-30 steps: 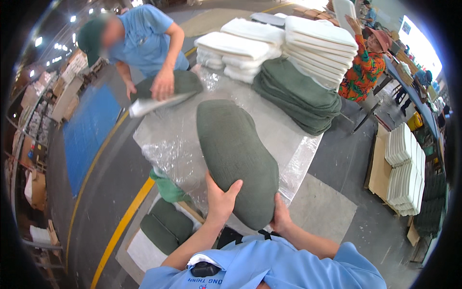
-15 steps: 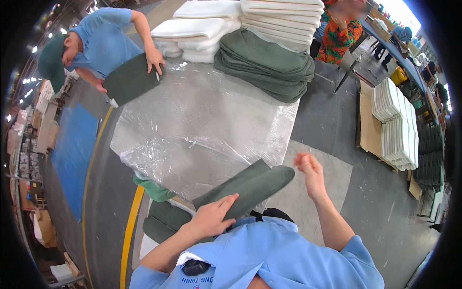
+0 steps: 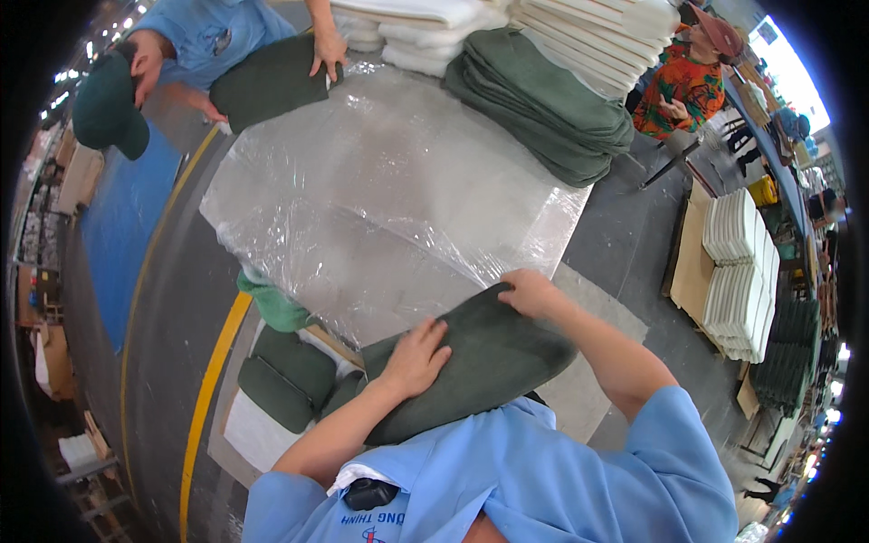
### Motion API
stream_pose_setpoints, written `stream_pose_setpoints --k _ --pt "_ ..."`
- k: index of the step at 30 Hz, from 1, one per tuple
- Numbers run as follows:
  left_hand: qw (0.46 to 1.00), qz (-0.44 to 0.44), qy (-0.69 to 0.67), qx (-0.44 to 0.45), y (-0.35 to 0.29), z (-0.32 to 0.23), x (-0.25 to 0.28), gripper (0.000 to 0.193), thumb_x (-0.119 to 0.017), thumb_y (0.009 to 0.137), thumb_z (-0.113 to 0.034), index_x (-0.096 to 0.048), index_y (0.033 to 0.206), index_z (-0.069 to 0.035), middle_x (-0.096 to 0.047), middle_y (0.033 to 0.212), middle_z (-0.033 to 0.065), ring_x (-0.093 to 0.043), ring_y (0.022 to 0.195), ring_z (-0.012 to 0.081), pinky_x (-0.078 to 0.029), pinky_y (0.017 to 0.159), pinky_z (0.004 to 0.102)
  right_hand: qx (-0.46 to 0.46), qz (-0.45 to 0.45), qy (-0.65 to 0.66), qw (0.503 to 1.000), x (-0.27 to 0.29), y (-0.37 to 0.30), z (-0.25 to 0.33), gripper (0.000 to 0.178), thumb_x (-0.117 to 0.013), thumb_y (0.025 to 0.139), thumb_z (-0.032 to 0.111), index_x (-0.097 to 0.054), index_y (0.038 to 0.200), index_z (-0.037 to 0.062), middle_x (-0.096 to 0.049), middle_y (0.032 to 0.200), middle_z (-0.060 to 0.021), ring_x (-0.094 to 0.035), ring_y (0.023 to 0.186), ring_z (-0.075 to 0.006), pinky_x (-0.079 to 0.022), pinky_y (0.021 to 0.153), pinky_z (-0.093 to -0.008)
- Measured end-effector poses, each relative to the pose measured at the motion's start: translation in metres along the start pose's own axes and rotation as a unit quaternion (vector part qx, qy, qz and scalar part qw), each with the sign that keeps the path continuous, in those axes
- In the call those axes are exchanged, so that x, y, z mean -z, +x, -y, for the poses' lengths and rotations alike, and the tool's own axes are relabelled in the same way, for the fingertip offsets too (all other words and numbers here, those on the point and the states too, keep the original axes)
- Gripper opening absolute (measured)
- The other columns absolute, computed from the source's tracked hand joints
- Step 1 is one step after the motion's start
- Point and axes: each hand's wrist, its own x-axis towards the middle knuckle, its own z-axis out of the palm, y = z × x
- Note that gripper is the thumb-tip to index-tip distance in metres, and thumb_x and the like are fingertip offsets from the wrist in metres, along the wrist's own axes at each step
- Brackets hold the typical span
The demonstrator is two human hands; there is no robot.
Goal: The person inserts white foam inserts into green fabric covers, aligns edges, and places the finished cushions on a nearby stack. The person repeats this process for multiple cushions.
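A dark green fabric cushion cover [image 3: 480,366] lies across the near edge of the plastic-wrapped table, close against my body. My left hand [image 3: 416,357] rests on its left part, fingers stretched out over the cloth. At the cover's far right corner, my right hand [image 3: 529,294] pinches the edge between thumb and fingers. Whether anything is inside the cover cannot be seen. Across the table, a pile of limp dark green covers [image 3: 548,109] lies beside stacks of white pads [image 3: 588,41].
Clear plastic film covers the table [image 3: 362,172]. At far left, a co-worker in a blue shirt [image 3: 213,32] holds another green piece [image 3: 276,86]. Green cushions [image 3: 290,376] sit low at my left, near a green cloth [image 3: 272,303]. White stacks [image 3: 738,271] stand on the right floor.
My right hand has come in from the right and taken hold of the cover's far corner. The cover, folded narrow before, now lies spread wider. My left hand remains on it.
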Motion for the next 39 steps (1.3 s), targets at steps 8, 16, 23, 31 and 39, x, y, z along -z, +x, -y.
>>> stream_pose_setpoints --k 8,16,23,31,39 --pt "0.981 -0.126 0.120 0.080 0.038 -0.026 0.015 0.057 -0.073 0.094 -0.042 -0.063 0.133 -0.002 -0.069 0.114 0.0243 -0.065 0.110 0.0413 -0.045 0.101 0.0530 -0.213 0.027 0.593 0.776 -0.014 -0.007 0.011 0.038 -0.049 0.113 0.022 -0.047 0.148 0.0069 -0.060 0.113 -0.0116 -0.068 0.077 -0.0240 -0.058 0.058 -0.0335" --pt "0.969 -0.150 0.105 0.163 0.050 0.000 0.002 0.034 -0.061 0.104 -0.036 -0.067 0.096 -0.004 -0.071 0.087 0.0233 -0.069 0.082 0.0453 -0.052 0.071 0.0574 -0.213 -0.098 0.577 0.782 -0.035 0.021 0.044 0.031 -0.046 0.113 0.022 -0.054 0.135 0.0005 -0.063 0.097 -0.0130 -0.065 0.063 -0.0203 -0.055 0.050 -0.0335" --pt "0.959 -0.181 0.082 0.201 0.060 0.008 -0.010 0.035 -0.061 0.105 -0.035 -0.061 0.088 -0.006 -0.069 0.076 0.0211 -0.069 0.074 0.0450 -0.051 0.064 0.0565 -0.213 -0.110 0.487 0.840 -0.050 0.034 0.040 0.028 -0.051 0.111 0.024 -0.062 0.123 -0.0001 -0.056 0.074 -0.0060 -0.053 0.048 -0.0151 -0.042 0.039 -0.0325" --pt "0.957 -0.221 0.077 0.173 0.066 0.016 -0.012 0.036 -0.063 0.104 -0.036 -0.060 0.087 -0.005 -0.067 0.074 0.0210 -0.067 0.073 0.0465 -0.050 0.065 0.0556 -0.182 -0.118 0.421 0.881 -0.064 0.049 0.027 0.025 -0.052 0.109 0.021 -0.064 0.115 0.0000 -0.056 0.072 -0.0059 -0.057 0.049 -0.0158 -0.040 0.038 -0.0336" --pt "0.962 -0.154 0.161 0.155 -0.001 0.005 0.048 0.036 -0.066 0.101 -0.036 -0.069 0.116 -0.004 -0.072 0.113 0.0224 -0.069 0.108 0.0408 -0.053 0.090 0.0503 -0.005 -0.076 0.225 0.971 -0.010 0.006 0.045 0.052 -0.063 0.103 0.025 -0.048 0.151 0.0104 -0.066 0.122 -0.0178 -0.071 0.091 -0.0252 -0.060 0.074 -0.0389"
